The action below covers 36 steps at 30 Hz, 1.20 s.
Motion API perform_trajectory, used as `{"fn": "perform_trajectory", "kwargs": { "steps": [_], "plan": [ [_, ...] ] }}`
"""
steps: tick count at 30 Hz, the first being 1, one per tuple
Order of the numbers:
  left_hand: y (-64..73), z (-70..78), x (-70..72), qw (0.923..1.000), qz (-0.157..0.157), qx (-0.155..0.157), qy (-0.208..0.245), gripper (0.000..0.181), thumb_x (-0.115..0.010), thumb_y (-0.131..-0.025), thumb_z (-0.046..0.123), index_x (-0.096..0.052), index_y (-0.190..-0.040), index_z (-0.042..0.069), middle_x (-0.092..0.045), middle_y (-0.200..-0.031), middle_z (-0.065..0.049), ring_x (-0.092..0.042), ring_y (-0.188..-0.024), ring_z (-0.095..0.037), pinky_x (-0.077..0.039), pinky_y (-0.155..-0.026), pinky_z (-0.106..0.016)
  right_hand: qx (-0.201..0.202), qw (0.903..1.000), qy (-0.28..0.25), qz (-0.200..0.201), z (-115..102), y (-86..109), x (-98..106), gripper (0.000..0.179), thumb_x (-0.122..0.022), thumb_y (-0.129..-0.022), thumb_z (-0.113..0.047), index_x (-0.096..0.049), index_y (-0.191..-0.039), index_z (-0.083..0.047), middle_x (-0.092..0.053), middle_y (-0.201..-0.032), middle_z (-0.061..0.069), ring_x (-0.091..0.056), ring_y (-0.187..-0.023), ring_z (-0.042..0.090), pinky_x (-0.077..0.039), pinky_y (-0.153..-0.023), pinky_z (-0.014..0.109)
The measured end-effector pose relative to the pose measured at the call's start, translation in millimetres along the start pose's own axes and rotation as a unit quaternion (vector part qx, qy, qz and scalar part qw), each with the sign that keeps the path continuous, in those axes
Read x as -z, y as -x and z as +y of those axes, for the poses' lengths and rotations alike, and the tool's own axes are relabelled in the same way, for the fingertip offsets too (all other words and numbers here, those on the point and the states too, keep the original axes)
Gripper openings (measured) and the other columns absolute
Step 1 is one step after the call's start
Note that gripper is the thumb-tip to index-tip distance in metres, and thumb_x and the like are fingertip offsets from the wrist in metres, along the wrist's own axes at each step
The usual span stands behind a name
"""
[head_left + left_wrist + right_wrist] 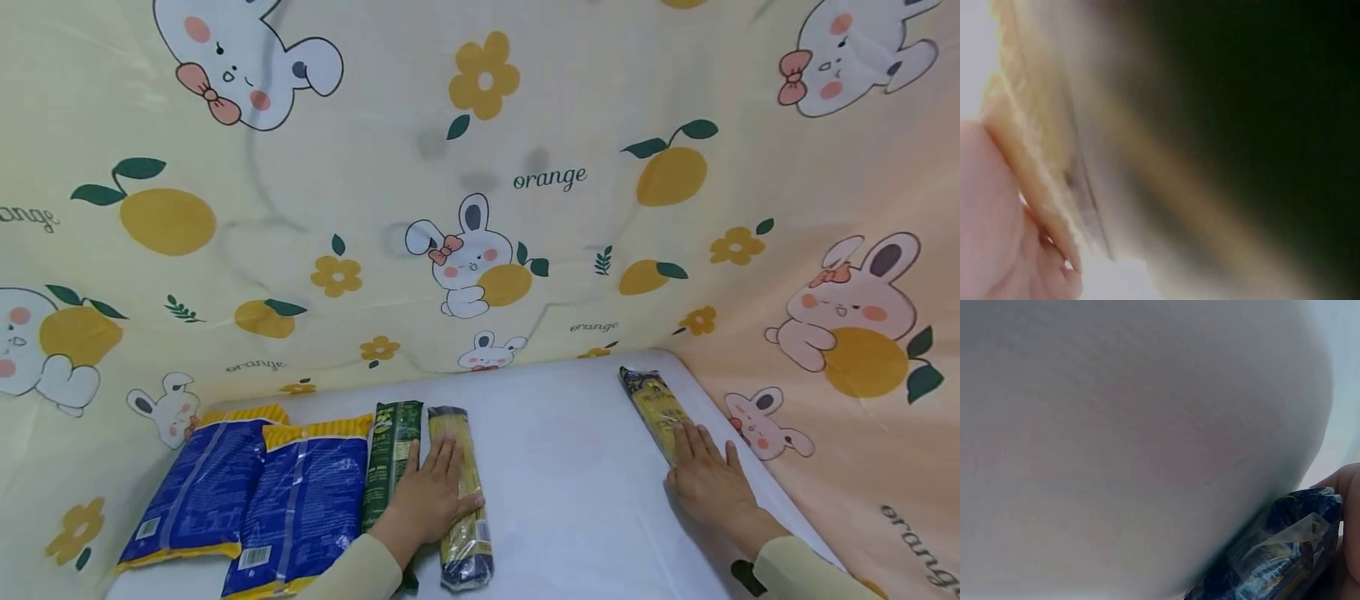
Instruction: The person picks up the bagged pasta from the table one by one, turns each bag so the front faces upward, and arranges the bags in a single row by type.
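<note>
Lying over a long, clear-wrapped pack of yellow noodle-like sticks, my left hand has its fingers extended along the top and its thumb out to the right. A dark green packet lies just left of that pack, partly under the same hand. Over at the right side of the table, my right hand rests with fairly straight fingers on the near part of a similar yellow pack with dark ends. In the right wrist view, the crinkled dark end of a pack appears beside the fingers. The left wrist view is mostly blurred.
Two blue bags with yellow ends, a left bag and a right bag, overlap at the table's left. The white tabletop stretches between the hands. Patterned cloth hangs behind and along the sides.
</note>
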<state>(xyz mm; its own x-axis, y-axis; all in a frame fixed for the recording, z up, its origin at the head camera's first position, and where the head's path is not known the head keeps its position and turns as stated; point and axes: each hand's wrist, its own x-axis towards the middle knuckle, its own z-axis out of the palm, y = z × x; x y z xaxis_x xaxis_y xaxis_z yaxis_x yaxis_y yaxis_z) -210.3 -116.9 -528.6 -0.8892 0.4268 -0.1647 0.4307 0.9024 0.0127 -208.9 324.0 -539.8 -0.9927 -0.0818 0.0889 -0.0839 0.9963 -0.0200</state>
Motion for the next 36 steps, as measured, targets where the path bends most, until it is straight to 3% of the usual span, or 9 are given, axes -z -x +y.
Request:
{"fn": "perform_trajectory", "kwargs": {
  "steps": [8, 12, 20, 25, 29, 32, 36],
  "plan": [
    [-19.5, 56.4, 8.4, 0.9993, 0.019, 0.024, 0.021, 0.092, -0.029, -0.094, 0.071, -0.019, -0.155, 0.002, -0.012, -0.163, -0.019, -0.009, -0.152, -0.032, -0.013, -0.119, -0.059, -0.013, 0.9999, -0.002, -0.005, 6.2, 2.6, 0.3, 0.071, -0.052, -0.093, -0.024, -0.022, -0.148, 0.010, -0.024, -0.152, 0.036, -0.024, -0.138, 0.055, -0.012, -0.106, 0.076],
    [-24.3, 71.1, 7.4, 0.9991, 0.016, 0.024, 0.031, 0.093, -0.029, -0.094, 0.072, -0.019, -0.155, 0.002, -0.011, -0.163, -0.018, -0.008, -0.152, -0.032, -0.014, -0.119, -0.058, -0.010, 0.9999, -0.011, -0.004, 5.6, 2.9, 1.1, 0.071, -0.052, -0.094, -0.024, -0.022, -0.148, 0.010, -0.023, -0.152, 0.035, -0.024, -0.139, 0.055, -0.012, -0.106, 0.076],
    [-9.3, 48.7, 4.6, 0.9967, -0.002, 0.029, 0.076, 0.094, -0.028, -0.092, 0.074, -0.014, -0.157, 0.007, -0.010, -0.164, -0.014, -0.010, -0.152, -0.030, -0.016, -0.117, -0.062, -0.005, 0.9999, -0.008, -0.012, -1.2, -0.1, 6.4, 0.071, -0.053, -0.093, -0.023, -0.024, -0.148, 0.011, -0.024, -0.153, 0.035, -0.024, -0.139, 0.055, -0.015, -0.106, 0.075],
    [-5.0, 46.7, -3.1, 0.9943, 0.005, 0.024, 0.103, 0.094, -0.027, -0.093, 0.073, -0.013, -0.157, 0.006, -0.009, -0.164, -0.015, -0.009, -0.152, -0.032, -0.020, -0.116, -0.062, -0.011, 0.9999, -0.005, -0.002, -10.5, 1.5, 13.9, 0.070, -0.058, -0.090, -0.024, -0.031, -0.144, 0.013, -0.030, -0.149, 0.037, -0.028, -0.136, 0.056, -0.019, -0.106, 0.075],
    [-3.2, 45.1, -4.0, 0.9947, 0.009, 0.020, 0.101, 0.094, -0.027, -0.093, 0.073, -0.014, -0.156, 0.004, -0.010, -0.164, -0.016, -0.010, -0.152, -0.033, -0.020, -0.115, -0.062, 0.023, 0.9970, -0.014, 0.073, -41.0, 7.7, 24.0, 0.054, -0.062, -0.089, -0.024, -0.052, -0.127, 0.012, -0.051, -0.132, 0.034, -0.045, -0.124, 0.053, -0.032, -0.102, 0.069],
    [-5.1, 42.0, -1.4, 0.9976, 0.024, 0.010, 0.065, 0.089, -0.030, -0.095, 0.070, -0.021, -0.155, 0.005, -0.019, -0.162, -0.016, -0.019, -0.150, -0.032, -0.023, -0.113, -0.064, 0.066, 0.9884, -0.039, 0.131, -74.5, 17.3, 31.0, 0.044, -0.066, -0.088, -0.027, -0.062, -0.116, 0.007, -0.062, -0.116, 0.026, -0.057, -0.111, 0.046, -0.041, -0.098, 0.061],
    [-11.0, 36.1, 7.5, 0.9961, 0.088, -0.005, -0.001, 0.070, -0.044, -0.099, 0.056, -0.043, -0.145, 0.003, -0.046, -0.148, -0.014, -0.045, -0.135, -0.032, -0.037, -0.104, -0.063, 0.113, 0.9783, -0.061, 0.163, -118.9, 33.0, 37.3, 0.042, -0.071, -0.087, -0.035, -0.066, -0.112, -0.002, -0.065, -0.107, 0.014, -0.060, -0.102, 0.035, -0.046, -0.091, 0.054]
  ]
}}
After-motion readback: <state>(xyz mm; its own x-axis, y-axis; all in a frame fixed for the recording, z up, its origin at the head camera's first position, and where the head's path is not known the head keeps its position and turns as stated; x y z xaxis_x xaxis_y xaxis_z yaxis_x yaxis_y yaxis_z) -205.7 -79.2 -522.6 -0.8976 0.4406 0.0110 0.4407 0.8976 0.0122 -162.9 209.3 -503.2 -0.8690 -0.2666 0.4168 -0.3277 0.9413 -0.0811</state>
